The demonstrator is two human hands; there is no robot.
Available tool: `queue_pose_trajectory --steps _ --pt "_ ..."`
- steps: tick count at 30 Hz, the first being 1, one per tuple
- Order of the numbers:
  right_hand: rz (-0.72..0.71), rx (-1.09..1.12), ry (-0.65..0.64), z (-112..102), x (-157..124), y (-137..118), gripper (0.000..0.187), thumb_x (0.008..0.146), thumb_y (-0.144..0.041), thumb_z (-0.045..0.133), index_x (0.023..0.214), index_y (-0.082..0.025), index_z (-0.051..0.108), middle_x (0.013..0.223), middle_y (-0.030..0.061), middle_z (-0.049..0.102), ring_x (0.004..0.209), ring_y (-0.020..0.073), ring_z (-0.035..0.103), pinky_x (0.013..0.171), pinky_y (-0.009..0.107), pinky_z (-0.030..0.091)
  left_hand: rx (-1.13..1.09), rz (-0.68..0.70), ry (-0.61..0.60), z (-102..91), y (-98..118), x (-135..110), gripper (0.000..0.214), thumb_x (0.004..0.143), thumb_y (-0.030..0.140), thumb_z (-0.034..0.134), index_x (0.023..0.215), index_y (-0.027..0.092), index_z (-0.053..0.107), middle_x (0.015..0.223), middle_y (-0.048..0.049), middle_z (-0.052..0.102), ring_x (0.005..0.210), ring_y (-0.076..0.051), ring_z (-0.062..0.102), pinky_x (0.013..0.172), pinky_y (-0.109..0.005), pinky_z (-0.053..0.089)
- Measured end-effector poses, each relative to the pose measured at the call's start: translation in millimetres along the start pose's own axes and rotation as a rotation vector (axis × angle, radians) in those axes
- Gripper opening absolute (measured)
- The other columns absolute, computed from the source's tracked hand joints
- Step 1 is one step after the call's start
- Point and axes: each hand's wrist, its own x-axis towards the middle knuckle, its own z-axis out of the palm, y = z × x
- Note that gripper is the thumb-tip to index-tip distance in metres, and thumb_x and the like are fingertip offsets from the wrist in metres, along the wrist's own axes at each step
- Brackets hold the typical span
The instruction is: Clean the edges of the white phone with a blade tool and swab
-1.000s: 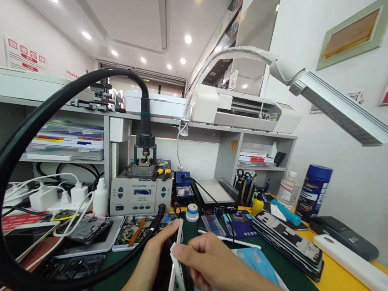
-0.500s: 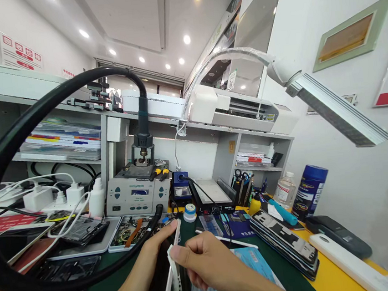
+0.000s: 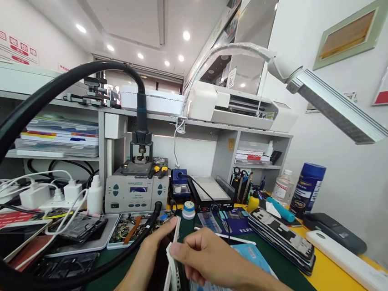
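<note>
A thin flat device with a white edge [image 3: 165, 289], perhaps a tablet, stands tilted on its side at the bottom centre. My left hand [image 3: 152, 248] grips it from the left, thumb along the top of the edge. My right hand [image 3: 206, 254] is closed, pinching a thin white strip or folded wipe [image 3: 170, 254] between thumb and curled fingers against the device's edge. The wipe-like piece hangs down along the device and looks greenish lower down. Under my right forearm lies a blue-and-white printed packet [image 3: 248, 252]. Most of the device's faces are hidden by my hands and the steep angle.
A thick black hose [image 3: 50, 81] loops across the left side from a grey control station [image 3: 133, 195]. Circuit boards fill a tray [image 3: 116, 244]. Stacked phone frames [image 3: 281, 235] lie right, near a blue spray can [image 3: 308, 189]. A small round tub [image 3: 188, 210] stands ahead.
The view has shifted slightly. My right hand keeps its pinch on the white piece at the device's edge, and my left hand keeps its grip.
</note>
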Motion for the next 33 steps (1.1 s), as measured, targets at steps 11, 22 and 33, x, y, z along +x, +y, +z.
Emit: queue_pose_trajectory --steps 11,22,33 --pt "-0.012 0.058 -0.139 4.9 -0.4 0.5 0.076 0.070 -0.092 0.057 0.064 -0.016 0.058 0.049 -0.0025 0.055 0.039 0.0073 0.048 0.037 0.018 0.032 0.101 -0.050 -0.123 -4.3 0.2 1.4 0.058 0.087 0.064 0.065 0.056 0.015 0.067 0.047 -0.0115 0.067 0.050 -0.029 0.070 0.055 -0.035 0.056" --pt "-0.049 0.092 -0.079 2.4 0.1 -0.9 0.073 0.070 -0.090 0.061 0.062 -0.018 0.055 0.047 -0.0036 0.054 0.038 0.0072 0.048 0.037 0.018 0.032 0.104 -0.008 -0.092 -4.3 -5.5 5.0 0.062 0.089 0.065 0.063 0.053 0.014 0.067 0.050 -0.0136 0.068 0.050 -0.026 0.068 0.053 -0.032 0.054" --pt "-0.075 0.125 0.017 0.8 3.1 1.9 0.068 0.078 -0.085 0.059 0.064 -0.018 0.053 0.048 -0.0052 0.052 0.039 0.0065 0.047 0.037 0.018 0.032 0.112 0.067 -0.040 0.4 -5.3 2.2 0.054 0.089 0.059 0.065 0.057 0.015 0.068 0.054 -0.0103 0.069 0.052 -0.024 0.067 0.056 -0.030 0.052"
